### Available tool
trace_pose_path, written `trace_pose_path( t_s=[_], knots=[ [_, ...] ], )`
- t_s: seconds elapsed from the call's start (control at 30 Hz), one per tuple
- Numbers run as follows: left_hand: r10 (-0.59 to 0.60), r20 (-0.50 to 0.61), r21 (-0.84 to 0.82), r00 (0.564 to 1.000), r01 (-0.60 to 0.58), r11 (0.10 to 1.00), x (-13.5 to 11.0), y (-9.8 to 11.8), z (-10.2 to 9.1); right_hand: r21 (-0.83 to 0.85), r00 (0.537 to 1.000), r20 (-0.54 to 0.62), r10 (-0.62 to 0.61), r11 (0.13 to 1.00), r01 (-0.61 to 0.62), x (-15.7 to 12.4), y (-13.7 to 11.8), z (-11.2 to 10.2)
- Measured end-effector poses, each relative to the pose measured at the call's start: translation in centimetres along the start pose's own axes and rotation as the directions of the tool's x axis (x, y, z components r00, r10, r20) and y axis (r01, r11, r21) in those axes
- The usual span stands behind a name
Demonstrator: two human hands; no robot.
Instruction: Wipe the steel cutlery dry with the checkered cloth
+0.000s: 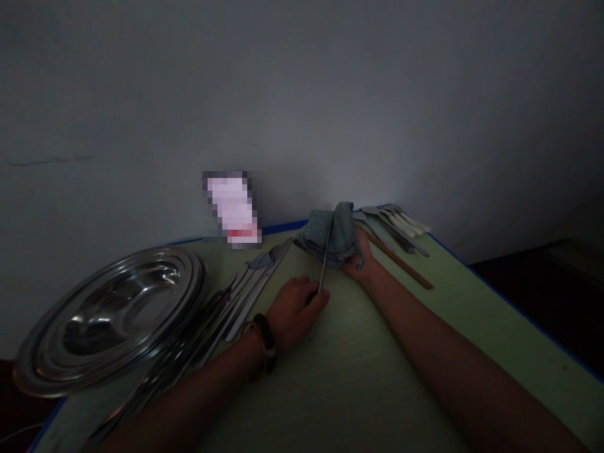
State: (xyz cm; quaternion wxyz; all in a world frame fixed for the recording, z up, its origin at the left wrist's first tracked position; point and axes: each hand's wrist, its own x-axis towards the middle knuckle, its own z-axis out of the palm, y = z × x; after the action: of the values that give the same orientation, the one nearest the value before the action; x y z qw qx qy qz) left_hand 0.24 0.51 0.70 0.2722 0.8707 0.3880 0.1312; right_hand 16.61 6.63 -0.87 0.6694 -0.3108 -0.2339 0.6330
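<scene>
My left hand (296,308), with a dark band at its wrist, is closed around the lower part of a thin metal utensil (324,267). The utensil points up and away from me. Its far end lies against a folded grey-green cloth (333,236), so I cannot make out what kind it is. Beneath and behind that cloth is my right hand (361,264), holding it up. Most of the right fingers are hidden by the fabric. A pair of brown chopsticks (401,261) lies on the table just right of this hand.
Stacked shiny steel plates (38,371) fill the left of the green table (377,390). Several knives and other cutlery (240,302) lie between them and my left hand. Spoons with pale handles (406,223) lie at the back right. A blurred-out phone-like screen (233,207) leans on the wall.
</scene>
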Motion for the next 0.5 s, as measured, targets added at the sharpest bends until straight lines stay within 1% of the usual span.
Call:
trace_pose_path(
  t_s=[0.07, 0.17, 0.23, 0.33, 0.5],
  knots=[
    [0.006, -0.004, -0.006, 1.0, -0.006, 1.0, 0.03, -0.06, 0.03, 0.022, 0.995, 0.035, 0.093, 0.995, -0.094, -0.1, -0.04, 0.23],
    [0.036, 0.012, 0.007, 0.999, -0.036, 0.999, 0.06, -0.13, 0.04, 0.034, 0.991, 0.052, 0.12, 0.992, -0.122, -0.51, -0.1, 0.56],
    [0.05, 0.023, 0.021, 0.998, -0.05, 0.999, 0.05, -0.11, -0.01, 0.035, 0.991, 0.021, 0.133, 0.99, -0.134, -0.8, -0.11, 0.72],
    [0.06, 0.033, 0.029, 0.998, -0.061, 0.998, -0.01, -0.06, -0.09, 0.023, 0.989, -0.061, 0.137, 0.99, -0.136, -0.94, -0.06, 0.83],
    [0.074, 0.029, 0.039, 0.997, -0.075, 0.996, -0.05, -0.18, -0.05, 0.024, 0.983, -0.155, 0.101, 0.995, -0.098, -0.45, 0.16, 0.66]
  ],
)
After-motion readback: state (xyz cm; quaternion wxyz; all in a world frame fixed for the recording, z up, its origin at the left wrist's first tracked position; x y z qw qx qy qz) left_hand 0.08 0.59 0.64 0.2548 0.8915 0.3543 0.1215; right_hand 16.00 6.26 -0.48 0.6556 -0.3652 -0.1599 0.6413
